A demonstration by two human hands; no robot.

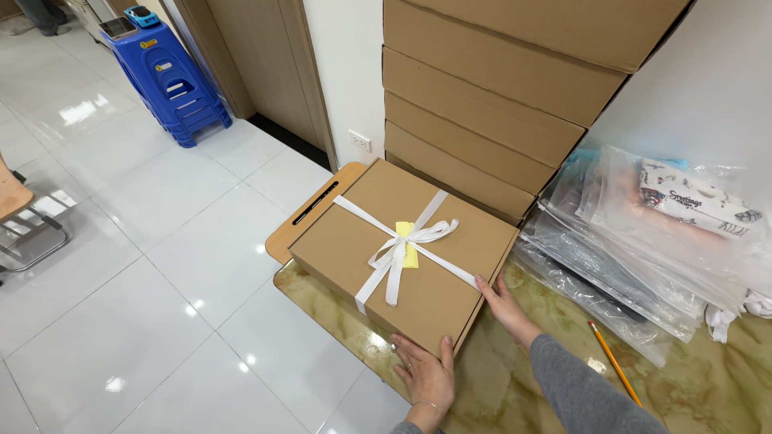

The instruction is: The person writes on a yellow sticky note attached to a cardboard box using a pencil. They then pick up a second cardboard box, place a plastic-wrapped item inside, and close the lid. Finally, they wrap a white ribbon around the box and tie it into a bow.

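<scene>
2 hands on the cardboard box [402, 249], white ribbon [398, 251] tied across, lying on your marble table [498, 386]. Left hand [426, 374] fingers flat against near corner; right hand [503, 301] fingertips touching the side, nothing gripped.

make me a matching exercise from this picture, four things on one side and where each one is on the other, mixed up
Things:
1. cardboard gift box
2. white ribbon bow
3. pencil
4. blue plastic stools

Places:
a. stacked on the white tiled floor, far left
b. between both hands at the table corner
c. on the marble-pattern table, beside the clear plastic bags
d. tied across the box lid over a yellow note

Pairs: 1-b, 2-d, 3-c, 4-a. The left hand and right hand touch the box's near edges.
</scene>
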